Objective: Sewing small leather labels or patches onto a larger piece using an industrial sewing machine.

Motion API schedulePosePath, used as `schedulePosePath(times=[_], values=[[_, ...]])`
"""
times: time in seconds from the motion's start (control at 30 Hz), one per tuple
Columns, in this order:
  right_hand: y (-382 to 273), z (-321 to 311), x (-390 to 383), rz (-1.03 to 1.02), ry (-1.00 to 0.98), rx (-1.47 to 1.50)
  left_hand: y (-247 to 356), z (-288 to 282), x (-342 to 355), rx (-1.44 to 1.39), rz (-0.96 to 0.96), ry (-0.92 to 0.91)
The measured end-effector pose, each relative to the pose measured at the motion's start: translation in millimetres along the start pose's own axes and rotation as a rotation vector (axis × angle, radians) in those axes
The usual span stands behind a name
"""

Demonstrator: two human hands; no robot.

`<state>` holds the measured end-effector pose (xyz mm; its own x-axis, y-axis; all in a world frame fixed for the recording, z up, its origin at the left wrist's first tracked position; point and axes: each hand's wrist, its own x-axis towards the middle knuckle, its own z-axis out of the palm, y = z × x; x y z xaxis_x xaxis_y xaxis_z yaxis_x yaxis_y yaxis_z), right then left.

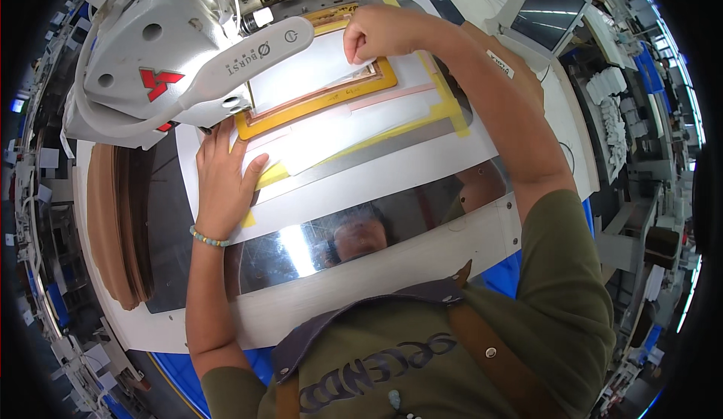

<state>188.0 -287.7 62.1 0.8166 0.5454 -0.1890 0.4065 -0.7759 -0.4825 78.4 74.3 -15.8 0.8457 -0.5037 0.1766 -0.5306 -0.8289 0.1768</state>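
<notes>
A yellow rectangular frame (324,104) lies tilted under the head of a sewing machine (124,61), with white material (290,65) inside it. Beneath the frame are white sheets (339,139) edged with yellow tape. My left hand (224,181) lies flat, fingers stretched out and thumb apart, on the sheets at the frame's near left corner. Over the frame's right side is my right hand (382,33), its fingers curled in a pinch. What those fingertips hold, if anything, is hidden.
A white lamp arm (256,53) reaches across above the frame's left part. Brown curved pieces (119,227) are stacked at the table's left side. Shiny metal plating (331,249) covers the near table. At the far right stands a screen (548,10).
</notes>
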Motion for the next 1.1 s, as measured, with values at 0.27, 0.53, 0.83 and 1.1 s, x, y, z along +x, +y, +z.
schedulePosePath(times=[0.27, 0.53, 0.83, 1.1], values=[[-1.3, 12.4, -2.0, 0.068, -0.085, -0.05, -3.3, 2.5, -1.3, 0.024, 0.014, -0.001], [-22.0, 5.5, 11.3, 0.186, -0.194, -0.193, -2.8, 1.7, -1.7, 0.038, 0.013, 0.014], [-19.7, 28.3, 1.2, 0.013, 0.094, -0.815, -5.8, 6.1, -2.8, 0.061, 0.016, 0.036], [-13.0, 36.0, -8.3, -0.043, 0.079, -0.326, -4.0, 8.4, -2.6, 0.045, -0.004, 0.041]])
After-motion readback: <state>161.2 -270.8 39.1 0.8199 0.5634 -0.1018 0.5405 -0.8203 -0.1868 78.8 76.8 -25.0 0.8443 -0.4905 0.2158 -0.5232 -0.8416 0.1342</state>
